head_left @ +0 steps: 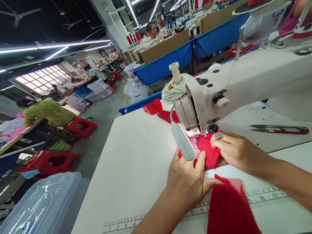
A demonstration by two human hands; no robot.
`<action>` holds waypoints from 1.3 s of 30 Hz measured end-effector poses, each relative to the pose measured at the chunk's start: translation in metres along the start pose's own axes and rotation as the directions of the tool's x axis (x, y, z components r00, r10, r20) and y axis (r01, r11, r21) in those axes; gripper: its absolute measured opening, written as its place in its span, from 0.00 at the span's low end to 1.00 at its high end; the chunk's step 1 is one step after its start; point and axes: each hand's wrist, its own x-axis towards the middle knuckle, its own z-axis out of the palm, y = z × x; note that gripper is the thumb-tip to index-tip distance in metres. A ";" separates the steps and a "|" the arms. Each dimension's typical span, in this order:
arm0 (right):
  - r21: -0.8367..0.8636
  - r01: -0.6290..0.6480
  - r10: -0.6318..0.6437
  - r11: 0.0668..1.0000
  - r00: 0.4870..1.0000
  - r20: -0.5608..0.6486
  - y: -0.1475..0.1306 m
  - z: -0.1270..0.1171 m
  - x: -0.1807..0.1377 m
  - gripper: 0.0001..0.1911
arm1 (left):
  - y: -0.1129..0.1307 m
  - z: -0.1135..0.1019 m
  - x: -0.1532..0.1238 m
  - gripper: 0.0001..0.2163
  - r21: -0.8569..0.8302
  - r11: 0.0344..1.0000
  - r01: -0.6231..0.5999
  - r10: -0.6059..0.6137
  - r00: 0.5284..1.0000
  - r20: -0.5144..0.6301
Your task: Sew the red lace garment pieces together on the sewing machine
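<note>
Under the presser foot (196, 141) of a white sewing machine (249, 74) lies a piece of red lace fabric (210, 156). My left hand (185, 181) rests on the near left side of this piece, fingers spread and pressing it flat; some fingertips are hidden behind the grey machine lamp (183, 141). At the right edge of the lace, my right hand (235, 152) pinches the cloth, its fingertips partly covered by a machine knob. Another red fabric piece (228, 211) hangs toward me over the table, just below my left thumb.
Red-handled thread snips (279, 129) lie right of the needle area. A printed ruler (126, 224) runs along the white table (117, 169). More red fabric (152, 107) lies behind the machine head. At left are a clear plastic bin (39, 210), red stools (49, 162) and a seated person (49, 113).
</note>
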 end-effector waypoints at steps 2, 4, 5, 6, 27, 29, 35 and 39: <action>0.008 0.000 0.000 1.000 1.000 0.010 0.000 0.000 0.000 0.14 | 0.001 0.001 -0.001 0.38 -0.004 1.000 0.009 -0.009 1.000 -0.012; 0.017 -0.009 0.009 1.000 1.000 0.018 0.001 0.001 -0.001 0.13 | 0.001 0.003 -0.002 0.38 -0.002 1.000 0.018 -0.018 1.000 -0.009; 0.020 -0.019 0.019 1.000 1.000 0.023 0.002 0.001 -0.002 0.13 | 0.001 0.003 -0.002 0.38 0.001 1.000 0.021 -0.021 1.000 -0.002; 0.021 -0.027 0.026 0.999 0.999 0.032 0.002 0.002 -0.002 0.12 | 0.001 0.003 -0.002 0.38 0.006 1.000 0.023 -0.023 1.000 0.006; -0.009 -0.077 0.078 0.997 0.995 0.070 0.009 0.010 -0.006 0.16 | 0.002 0.007 -0.004 0.34 0.049 0.992 0.113 -0.116 0.990 0.081; -0.002 -0.068 0.068 0.998 0.996 0.063 0.009 0.010 -0.007 0.16 | 0.002 0.008 -0.003 0.32 0.067 0.992 0.106 -0.111 0.990 0.082; -0.042 -0.054 0.058 0.998 0.994 0.096 0.008 0.007 -0.007 0.13 | -0.002 0.004 0.007 0.10 0.065 0.990 0.125 -0.124 0.992 -0.017; -0.128 -0.046 0.056 0.991 0.996 0.073 0.006 0.003 -0.006 0.11 | -0.005 0.010 0.005 0.14 0.046 0.991 0.123 -0.120 0.990 -0.067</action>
